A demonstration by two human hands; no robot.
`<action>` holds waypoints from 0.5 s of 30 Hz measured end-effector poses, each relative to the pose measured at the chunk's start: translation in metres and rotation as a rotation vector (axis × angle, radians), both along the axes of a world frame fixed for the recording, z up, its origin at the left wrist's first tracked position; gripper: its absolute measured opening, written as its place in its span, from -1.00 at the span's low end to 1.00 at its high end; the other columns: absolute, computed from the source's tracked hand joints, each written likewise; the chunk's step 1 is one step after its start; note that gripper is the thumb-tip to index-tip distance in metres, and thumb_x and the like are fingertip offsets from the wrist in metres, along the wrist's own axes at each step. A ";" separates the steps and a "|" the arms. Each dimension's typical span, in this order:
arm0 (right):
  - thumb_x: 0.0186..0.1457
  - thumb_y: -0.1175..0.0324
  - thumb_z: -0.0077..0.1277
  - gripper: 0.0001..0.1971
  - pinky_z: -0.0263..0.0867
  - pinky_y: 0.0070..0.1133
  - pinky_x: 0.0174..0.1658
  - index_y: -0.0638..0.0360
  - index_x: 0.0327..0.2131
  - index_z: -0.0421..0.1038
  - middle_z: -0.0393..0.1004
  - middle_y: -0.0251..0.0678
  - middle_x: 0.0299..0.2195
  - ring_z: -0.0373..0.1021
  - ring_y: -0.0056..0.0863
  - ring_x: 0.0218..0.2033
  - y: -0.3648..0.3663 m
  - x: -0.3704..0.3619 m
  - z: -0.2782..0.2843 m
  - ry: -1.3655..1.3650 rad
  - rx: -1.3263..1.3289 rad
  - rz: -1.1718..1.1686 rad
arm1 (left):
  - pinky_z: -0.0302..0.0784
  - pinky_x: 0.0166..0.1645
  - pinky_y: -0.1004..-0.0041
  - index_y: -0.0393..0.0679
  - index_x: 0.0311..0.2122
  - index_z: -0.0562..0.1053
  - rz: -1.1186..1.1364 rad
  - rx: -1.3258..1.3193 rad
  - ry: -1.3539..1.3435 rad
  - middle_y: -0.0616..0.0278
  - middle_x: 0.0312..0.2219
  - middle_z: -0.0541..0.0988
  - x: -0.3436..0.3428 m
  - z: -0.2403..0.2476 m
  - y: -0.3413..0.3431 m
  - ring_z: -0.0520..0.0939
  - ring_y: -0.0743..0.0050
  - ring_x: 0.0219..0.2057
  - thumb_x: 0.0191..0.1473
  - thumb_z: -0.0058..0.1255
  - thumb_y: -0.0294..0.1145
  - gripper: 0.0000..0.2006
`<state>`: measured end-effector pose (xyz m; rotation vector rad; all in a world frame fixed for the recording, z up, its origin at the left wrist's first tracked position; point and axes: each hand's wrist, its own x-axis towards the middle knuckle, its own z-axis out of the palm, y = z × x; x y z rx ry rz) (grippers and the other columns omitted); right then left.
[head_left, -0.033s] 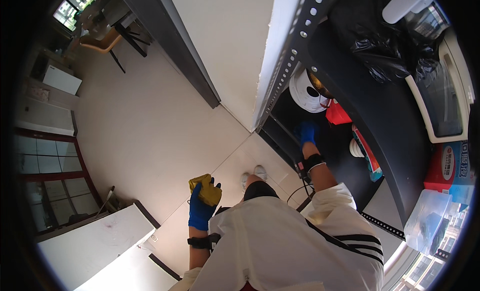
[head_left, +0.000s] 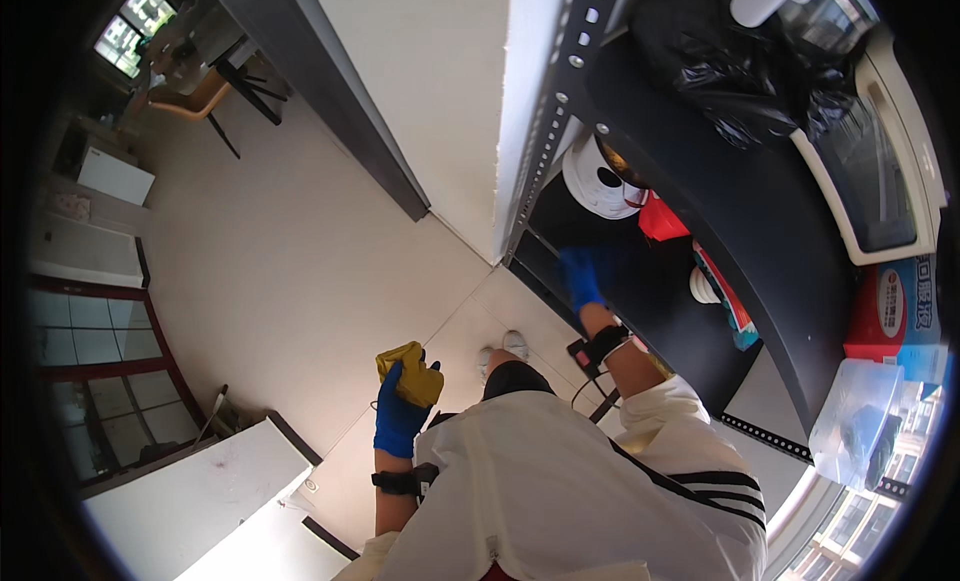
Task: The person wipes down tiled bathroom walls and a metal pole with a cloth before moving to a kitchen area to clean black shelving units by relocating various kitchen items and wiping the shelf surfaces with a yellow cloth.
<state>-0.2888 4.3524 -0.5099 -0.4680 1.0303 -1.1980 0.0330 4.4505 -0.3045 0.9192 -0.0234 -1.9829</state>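
My left hand [head_left: 404, 406], in a blue glove, is closed around a folded yellow cloth [head_left: 416, 376] over the floor, in front of my body. To the right, my right hand [head_left: 581, 276], also blue-gloved, is over the black lower shelf [head_left: 645, 281] near its front edge. Motion smears its fingers, so neither their pose nor anything in them can be made out. Farther back on that shelf are a white round plate-like thing [head_left: 592, 186], a red object [head_left: 660, 219] and a white ribbed item [head_left: 703, 285]. Dark straps circle both wrists.
Above, the black upper shelf [head_left: 700, 171] carries a black plastic bag [head_left: 720, 71], a cream oven-like appliance [head_left: 868, 171], a red and blue box [head_left: 890, 311] and a clear plastic bin [head_left: 850, 421]. A perforated metal post [head_left: 545, 141] stands beside the wall. White cabinets [head_left: 215, 471] are at left.
My right hand has moved left, toward the shelf's front edge. The whole view has shifted slightly. My left hand still holds the yellow cloth in nearly the same place.
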 end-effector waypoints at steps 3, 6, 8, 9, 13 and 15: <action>0.03 0.24 0.02 -0.53 0.14 -0.43 0.05 0.03 0.04 0.22 0.20 -0.19 0.04 0.22 -0.31 -0.02 0.051 0.132 0.195 0.910 -0.785 0.295 | 0.23 0.11 0.35 -0.12 0.05 0.19 -0.060 -0.190 -0.127 0.23 -0.07 0.36 -0.014 0.013 -0.008 0.35 0.36 -0.01 0.12 -0.17 -0.26 -0.61; 0.02 0.18 -0.01 -0.52 0.10 -0.35 0.07 -0.06 0.05 0.21 0.23 -0.17 0.00 0.22 -0.20 -0.04 0.067 0.133 0.213 0.902 -0.854 0.284 | 0.21 0.12 0.34 -0.08 0.05 0.21 -0.204 -0.069 0.081 0.12 0.01 0.30 -0.038 0.012 -0.024 0.33 0.32 0.03 0.14 -0.26 -0.13 -0.59; 0.02 0.17 -0.02 -0.55 0.17 -0.37 0.01 -0.14 0.03 0.24 0.28 -0.17 -0.05 0.25 -0.19 -0.08 0.075 0.130 0.220 1.182 -0.705 0.325 | 0.17 0.14 0.30 -0.08 0.05 0.21 -0.280 -0.087 0.089 0.07 0.02 0.29 -0.044 0.010 -0.028 0.31 0.29 0.04 0.14 -0.28 -0.06 -0.55; 0.02 0.17 -0.02 -0.55 0.17 -0.37 0.01 -0.14 0.03 0.24 0.28 -0.17 -0.05 0.25 -0.19 -0.08 0.079 0.121 0.217 1.196 -0.683 0.296 | 0.12 0.16 0.22 -0.07 0.07 0.20 -0.193 0.218 0.477 0.03 0.04 0.27 -0.049 0.015 -0.029 0.28 0.22 0.07 0.13 -0.31 0.01 -0.51; 0.01 0.18 -0.03 -0.64 0.27 -0.39 -0.13 -0.13 -0.06 0.32 0.36 -0.15 -0.24 0.29 -0.16 -0.18 0.089 0.086 0.167 1.089 -0.412 0.112 | -0.02 0.19 -0.01 0.04 0.09 0.21 -0.420 0.164 0.266 0.00 0.09 0.21 -0.066 0.042 -0.019 0.22 0.03 0.11 0.12 -0.32 0.07 -0.50; 0.00 0.19 -0.02 -0.68 0.29 -0.36 -0.18 -0.08 -0.12 0.34 0.34 -0.12 -0.25 0.28 -0.11 -0.21 0.075 0.036 0.151 1.414 -0.233 -0.085 | -0.02 0.20 0.00 0.09 0.17 0.12 -0.380 0.039 0.209 0.09 0.13 0.16 -0.055 0.039 -0.012 0.13 0.00 0.17 0.14 -0.38 0.05 -0.48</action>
